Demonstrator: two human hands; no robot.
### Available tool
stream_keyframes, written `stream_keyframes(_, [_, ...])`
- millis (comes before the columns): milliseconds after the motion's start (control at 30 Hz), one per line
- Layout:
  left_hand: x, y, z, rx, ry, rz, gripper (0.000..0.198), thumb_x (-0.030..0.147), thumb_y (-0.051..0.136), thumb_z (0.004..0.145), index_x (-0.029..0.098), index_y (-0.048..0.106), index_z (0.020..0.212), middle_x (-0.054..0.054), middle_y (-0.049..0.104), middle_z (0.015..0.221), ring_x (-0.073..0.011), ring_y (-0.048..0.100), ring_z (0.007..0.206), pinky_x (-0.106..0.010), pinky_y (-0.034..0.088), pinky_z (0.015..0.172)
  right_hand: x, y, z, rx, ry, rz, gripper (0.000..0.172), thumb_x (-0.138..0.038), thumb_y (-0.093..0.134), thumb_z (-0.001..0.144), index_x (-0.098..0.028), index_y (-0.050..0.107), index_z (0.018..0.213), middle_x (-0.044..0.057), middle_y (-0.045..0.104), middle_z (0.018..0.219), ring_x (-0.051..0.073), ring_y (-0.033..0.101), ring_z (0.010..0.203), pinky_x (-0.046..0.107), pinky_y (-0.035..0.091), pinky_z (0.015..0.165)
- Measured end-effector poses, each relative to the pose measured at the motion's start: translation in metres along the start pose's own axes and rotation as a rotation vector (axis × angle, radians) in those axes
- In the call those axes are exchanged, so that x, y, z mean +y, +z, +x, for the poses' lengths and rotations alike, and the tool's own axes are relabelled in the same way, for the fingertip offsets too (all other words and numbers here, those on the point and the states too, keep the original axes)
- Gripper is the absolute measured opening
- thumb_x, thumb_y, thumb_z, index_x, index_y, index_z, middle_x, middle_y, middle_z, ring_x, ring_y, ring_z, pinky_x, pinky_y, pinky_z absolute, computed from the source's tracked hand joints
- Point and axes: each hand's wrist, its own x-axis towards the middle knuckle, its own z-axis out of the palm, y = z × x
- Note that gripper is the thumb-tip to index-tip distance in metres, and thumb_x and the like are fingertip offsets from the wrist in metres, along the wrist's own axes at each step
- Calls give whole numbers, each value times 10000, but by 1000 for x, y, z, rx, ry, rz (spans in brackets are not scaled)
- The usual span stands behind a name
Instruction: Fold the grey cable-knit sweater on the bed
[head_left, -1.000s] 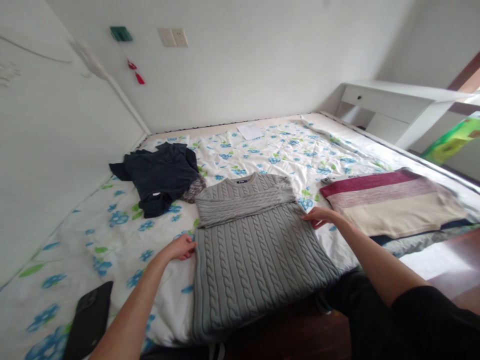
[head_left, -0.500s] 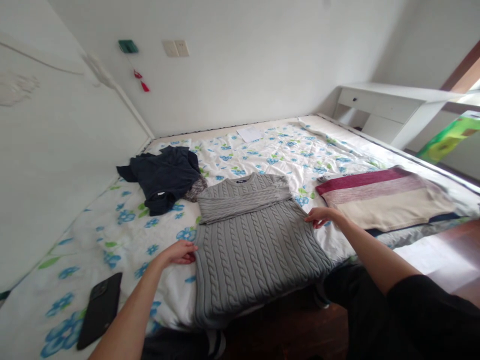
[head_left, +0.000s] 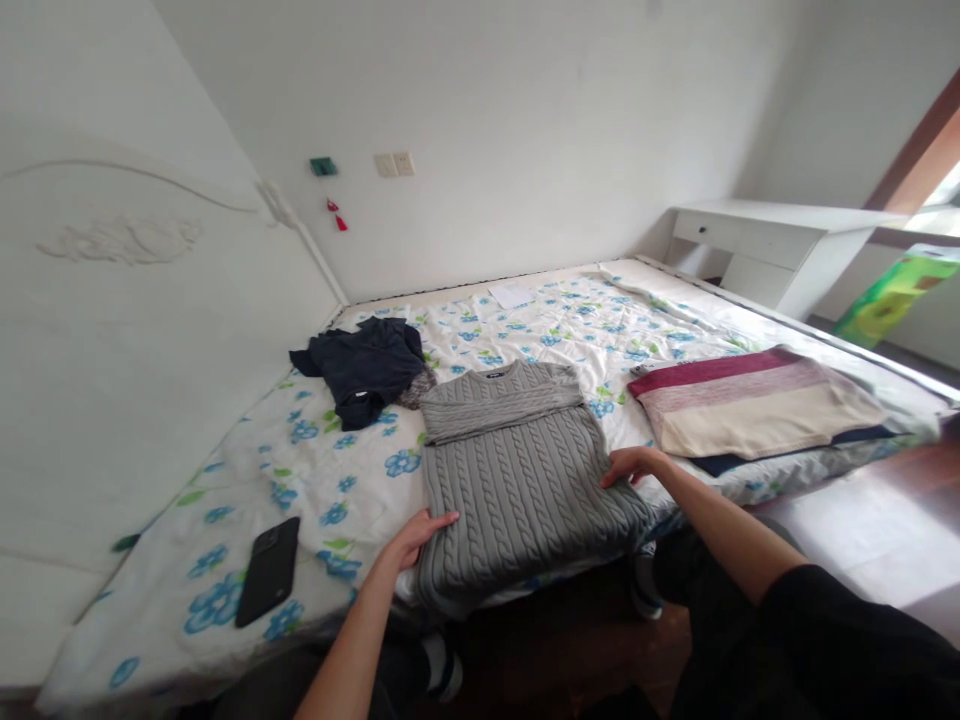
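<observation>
A grey cable-knit sweater [head_left: 517, 490] lies flat near the bed's front edge, its sleeves folded across the chest and its collar pointing away from me. My left hand [head_left: 416, 535] grips the sweater's left edge, thumb on top and fingers tucked underneath. On the opposite side, my right hand [head_left: 630, 465] holds the right edge in the same way, its fingers partly hidden. The lower hem reaches the mattress edge.
A dark navy shirt [head_left: 367, 365] lies crumpled at the back left. To the right rests a folded maroon, pink and beige sweater [head_left: 757, 400] on other clothing. A black phone [head_left: 268, 570] lies on the floral sheet [head_left: 360, 480]. A white desk [head_left: 772, 245] stands beyond.
Both hands have slid down along the sweater's sides towards the hem, and the left thumb now lies over the knit. The view has tilted up and shifted left.
</observation>
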Motion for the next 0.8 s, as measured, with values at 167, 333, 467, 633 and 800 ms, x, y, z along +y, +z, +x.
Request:
stream_keyframes(167, [-15,9,-33,-86,-132,-409,697,625,1013,616,240,768,1143,-175,878,1297,-432,778,1359,-528,668,1107,9,6,-14,13,34,-57,470,-347,1055,696,-177,717,976,59,801,994,221,794,928,259,663,709])
stream_keyframes(333, [-27,9,-52,-121,-134,-483,848,615,1093,445,231,772,1130,-173,884,1265,-448,781,1349,-520,683,1099,13,7,-21,-50,114,-157,396,-325,1046,703,-155,699,784,52,719,767,181,720,716,231,613,616])
stream_keyframes(467, [-33,-1,-64,-146,-148,-435,901,639,1108,406,203,788,1127,-198,887,1192,-457,813,1269,-547,695,1049,15,-2,-25,-60,141,-247,382,-342,1030,728,-154,700,766,38,698,739,151,684,654,209,592,578])
stream_keyframes(633, [-40,-24,-72,-98,-169,-351,864,686,1091,389,219,798,1055,-145,889,1076,-417,829,1205,-465,694,1000,17,-13,-30,-71,153,-301,360,-320,1065,703,-141,784,842,51,734,777,170,724,651,222,586,575])
stream_keyframes(800, [-48,-26,-56,73,-218,-204,786,729,999,608,230,727,1152,-91,860,996,-343,857,1014,-398,683,843,10,-3,-21,38,157,-378,308,-252,1052,722,-119,785,796,136,767,778,287,815,753,328,651,672])
